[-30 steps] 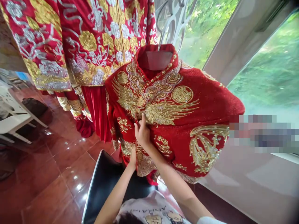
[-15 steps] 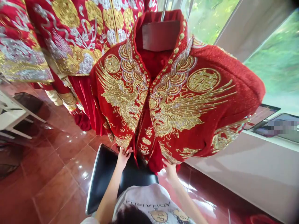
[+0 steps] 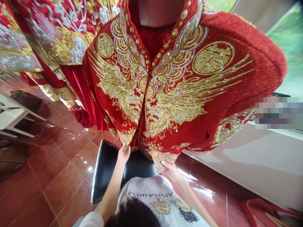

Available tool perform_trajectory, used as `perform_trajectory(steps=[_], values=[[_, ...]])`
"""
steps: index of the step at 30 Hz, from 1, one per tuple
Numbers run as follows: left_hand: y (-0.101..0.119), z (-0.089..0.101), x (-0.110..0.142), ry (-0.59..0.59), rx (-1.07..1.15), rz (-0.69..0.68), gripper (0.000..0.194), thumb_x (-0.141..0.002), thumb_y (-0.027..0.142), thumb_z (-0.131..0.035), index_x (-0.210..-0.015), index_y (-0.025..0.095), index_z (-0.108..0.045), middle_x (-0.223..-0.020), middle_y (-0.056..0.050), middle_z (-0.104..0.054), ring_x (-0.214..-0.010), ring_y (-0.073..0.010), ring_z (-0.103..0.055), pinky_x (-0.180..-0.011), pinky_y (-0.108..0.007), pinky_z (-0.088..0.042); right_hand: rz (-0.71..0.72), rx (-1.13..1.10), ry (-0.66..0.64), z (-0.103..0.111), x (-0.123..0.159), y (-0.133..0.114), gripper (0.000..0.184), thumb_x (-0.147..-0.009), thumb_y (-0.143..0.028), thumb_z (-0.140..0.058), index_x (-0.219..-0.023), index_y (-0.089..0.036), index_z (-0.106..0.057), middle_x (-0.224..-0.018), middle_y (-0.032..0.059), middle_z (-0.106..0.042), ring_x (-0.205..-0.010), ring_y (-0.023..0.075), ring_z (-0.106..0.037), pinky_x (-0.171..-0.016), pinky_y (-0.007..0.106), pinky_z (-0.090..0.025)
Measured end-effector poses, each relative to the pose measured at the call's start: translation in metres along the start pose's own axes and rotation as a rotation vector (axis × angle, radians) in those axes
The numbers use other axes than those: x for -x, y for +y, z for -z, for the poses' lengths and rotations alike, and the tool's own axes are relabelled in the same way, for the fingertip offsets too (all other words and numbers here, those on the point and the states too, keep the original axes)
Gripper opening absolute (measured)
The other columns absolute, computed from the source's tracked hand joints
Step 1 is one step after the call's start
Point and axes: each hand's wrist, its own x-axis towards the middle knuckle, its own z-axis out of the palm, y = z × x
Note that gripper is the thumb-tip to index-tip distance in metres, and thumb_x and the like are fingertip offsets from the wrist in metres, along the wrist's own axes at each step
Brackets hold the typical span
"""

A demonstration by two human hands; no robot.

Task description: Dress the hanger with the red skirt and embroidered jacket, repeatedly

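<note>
A red embroidered jacket point(image 3: 180, 126) hangs in front of me, with gold phoenixes, round medallions and a beaded braid pattern along its collar. Its two front panels nearly meet at the middle, and a narrow dark gap runs down between them. My left hand point(image 3: 124, 153) pinches the lower front corner of the panel on the left, fingers closed on the hem. On the other panel, my right hand point(image 3: 170, 169) grips the gold-edged bottom corner between thumb and fingers. Both hands are low, just above a black chair seat point(image 3: 139, 162).
More red garments with silver and gold embroidery point(image 3: 71, 34) hang at the left, beside a pleated red skirt point(image 3: 75, 82). A white chair point(image 3: 16, 118) stands on the tiled floor point(image 3: 68, 176). At the right are a wall point(image 3: 227, 157) and a window point(image 3: 287, 50).
The jacket appears larger and higher in view. Its front panels have come closer together, covering the inner strip. My right hand now has the hem corner in a firmer pinch.
</note>
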Motion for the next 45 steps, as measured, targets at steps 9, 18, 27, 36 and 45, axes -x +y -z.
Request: perform_trajectory(steps=[9,18,27,36,45], values=[[-0.002,-0.02,0.039,-0.137,-0.063,0.023,0.023,-0.064,-0.006,-0.045,-0.062,0.016,-0.052,-0.058,0.001,-0.056,-0.05,-0.0083,-0.053,-0.044,-0.017,-0.041,0.099,0.206,0.059,-0.06,0.003,0.001,0.039,-0.055,-0.039,-0.083,-0.084,-0.018,-0.067,-0.088,0.0052,-0.07,-0.09,0.0234,-0.064,-0.087,0.037,-0.048],[-0.001,-0.017,0.061,-0.196,-0.161,0.003,0.012,-0.072,0.007,-0.066,-0.072,0.015,-0.058,-0.065,0.001,-0.059,-0.054,-0.0075,-0.053,-0.05,-0.018,-0.042,0.149,0.142,0.15,-0.075,-0.005,-0.001,0.041,-0.053,-0.029,-0.081,-0.089,-0.017,-0.065,-0.078,0.0028,-0.068,-0.078,0.0199,-0.061,-0.075,0.033,-0.049],[-0.036,-0.029,0.083,-0.242,-0.404,0.01,0.02,-0.059,0.003,-0.078,-0.069,0.012,-0.064,-0.061,0.0,-0.06,-0.056,-0.0094,-0.053,-0.051,-0.021,-0.038,0.089,-0.103,0.136,-0.091,0.001,-0.021,0.047,-0.048,-0.021,-0.084,-0.091,-0.019,-0.064,-0.084,0.0045,-0.071,-0.076,0.0212,-0.065,-0.069,0.032,-0.05],[-0.066,-0.057,0.094,-0.235,-0.293,-0.029,0.026,-0.056,0.02,-0.084,-0.071,0.018,-0.063,-0.071,0.003,-0.064,-0.064,-0.0096,-0.056,-0.058,-0.022,-0.041,0.088,-0.187,0.192,-0.098,0.005,-0.027,0.041,-0.045,-0.021,-0.082,-0.084,-0.02,-0.065,-0.08,0.0024,-0.071,-0.082,0.0236,-0.065,-0.071,0.033,-0.05],[-0.073,-0.066,0.088,-0.203,-0.262,-0.049,0.026,-0.061,0.02,-0.081,-0.076,0.019,-0.06,-0.073,0.004,-0.065,-0.065,-0.0103,-0.057,-0.059,-0.023,-0.04,0.081,-0.211,0.211,-0.099,0.004,-0.028,0.034,-0.048,-0.027,-0.08,-0.077,-0.021,-0.062,-0.071,0.0011,-0.068,-0.08,0.0243,-0.064,-0.064,0.033,-0.051]])
